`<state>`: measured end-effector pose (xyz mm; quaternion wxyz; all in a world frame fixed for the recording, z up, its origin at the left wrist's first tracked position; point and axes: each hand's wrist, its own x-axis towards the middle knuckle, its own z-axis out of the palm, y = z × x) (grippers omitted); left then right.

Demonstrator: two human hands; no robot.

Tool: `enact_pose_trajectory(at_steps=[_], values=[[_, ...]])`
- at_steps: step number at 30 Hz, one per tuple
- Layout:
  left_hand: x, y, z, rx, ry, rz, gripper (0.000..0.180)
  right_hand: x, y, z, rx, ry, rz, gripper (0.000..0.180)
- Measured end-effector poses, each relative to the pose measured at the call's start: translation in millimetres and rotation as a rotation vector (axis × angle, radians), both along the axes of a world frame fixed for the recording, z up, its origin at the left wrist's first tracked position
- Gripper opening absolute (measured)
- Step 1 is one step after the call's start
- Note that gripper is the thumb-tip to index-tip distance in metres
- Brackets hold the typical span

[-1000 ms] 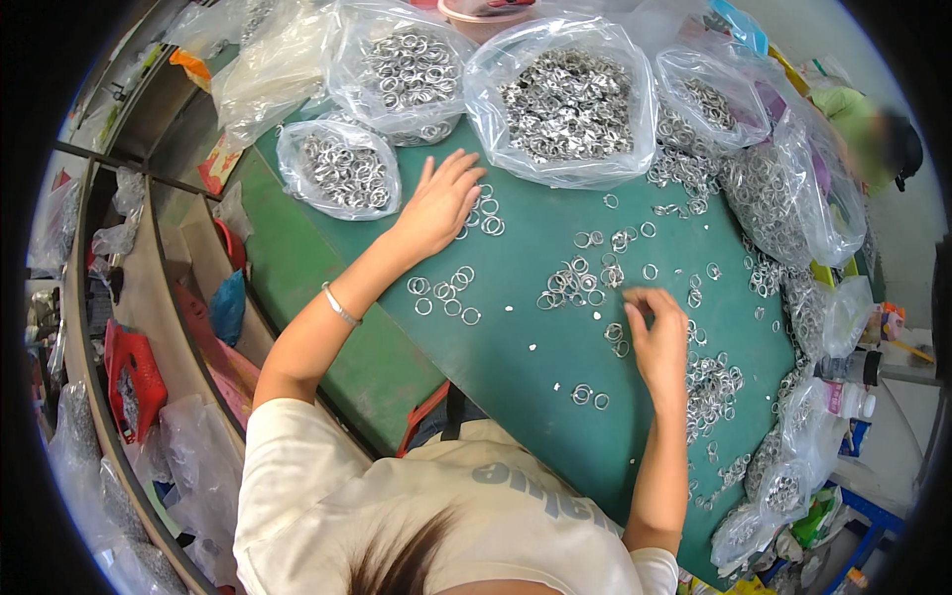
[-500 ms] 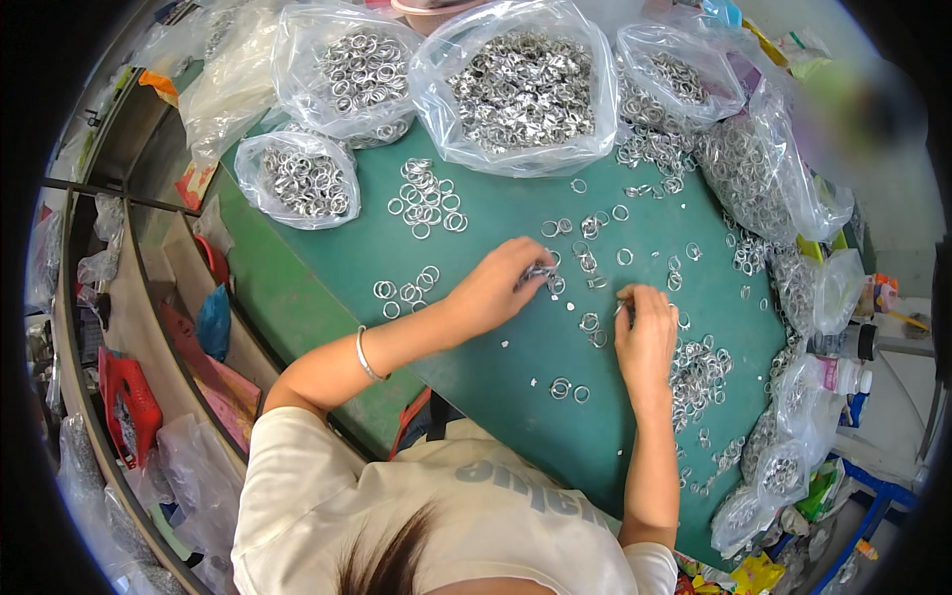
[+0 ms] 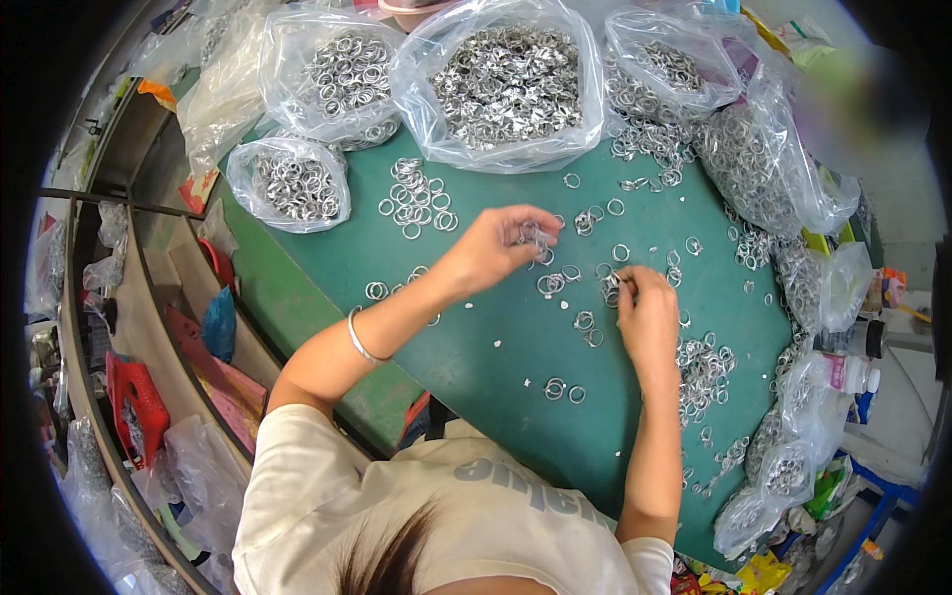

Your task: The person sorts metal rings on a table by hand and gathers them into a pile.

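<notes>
My left hand (image 3: 484,254), with a bangle on its wrist, is curled around several silver rings (image 3: 533,238) above the middle of the green tabletop. More loose rings (image 3: 550,285) lie on the table just beneath its fingers. Opposite it, my right hand (image 3: 650,315) pinches at a small cluster of silver rings (image 3: 609,290); its fingertips partly hide them. A pair of overlapping rings (image 3: 586,325) rests close to the right fingertips.
Clear plastic bags of rings (image 3: 595,124) line the table's far side, and more bags (image 3: 759,174) run down its right. A ring pile (image 3: 706,372) lies right of my right forearm; another group (image 3: 421,203) sits at the far left. Shelves (image 3: 183,337) stand beyond the left edge.
My left hand has lifted and moved left and away from me with its rings. My right hand has shifted slightly farther from me, onto a ring cluster.
</notes>
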<state>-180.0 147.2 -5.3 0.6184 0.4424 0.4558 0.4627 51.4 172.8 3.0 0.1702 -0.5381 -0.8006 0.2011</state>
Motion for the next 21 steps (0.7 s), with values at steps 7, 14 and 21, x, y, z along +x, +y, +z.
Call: enact_pose_trajectory(at_steps=[7,14,21], values=[[19.7,-31.1,-1.3,0.352,0.707,0.046,0.030,-17.4,1.5,14.1,0.239,0.135,0.210,0.023],[22.2,-10.8,-2.0,0.589,1.218,0.028,0.025,-17.2,6.1,11.7,-0.007,-0.050,0.313,0.027],[40.6,5.4,0.6,0.453,1.467,-0.142,0.029,-55.5,45.2,-4.8,0.324,0.142,0.305,0.017]])
